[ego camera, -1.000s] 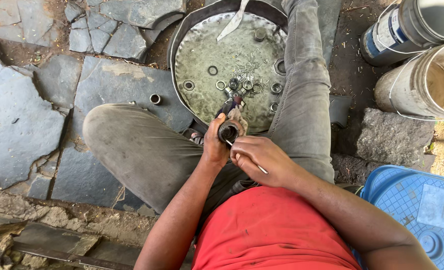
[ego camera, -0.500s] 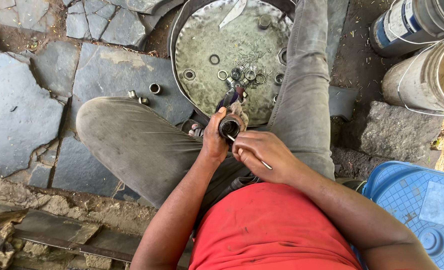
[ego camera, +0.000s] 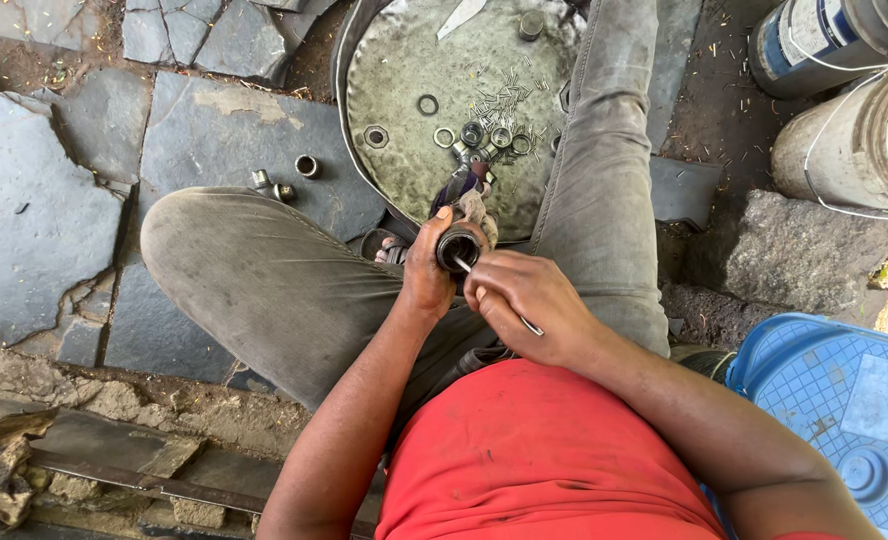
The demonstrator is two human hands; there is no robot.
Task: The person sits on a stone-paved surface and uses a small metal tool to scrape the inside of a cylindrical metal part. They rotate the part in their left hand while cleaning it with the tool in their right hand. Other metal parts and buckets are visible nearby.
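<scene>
Person seated on the stone floor, red shirt nearest the camera, grey trousers, knees spread.

Right hand: fingers closed around a thin metal pick, its tip at the mouth of the cylindrical part. The other end of the pick sticks out below the fingers.

Left hand: fingers wrapped around that dark cylindrical part, thumb up along its side, open end facing the camera. The part is held between the knees, just at the near rim of the pan. A metal piece with a cloth scrap sticks out beyond it; can't tell whether they are joined.

Beyond the hands: round metal pan on the floor between the legs, holding rings and nuts, a scatter of small needle rollers, and a flat blade at the far edge.

Left of the pan, on the stone: three small metal sleeves, close together.

Right side: blue plastic crate near, stone block behind it, then a dirty white bucket and a tin can furthest off.
</scene>
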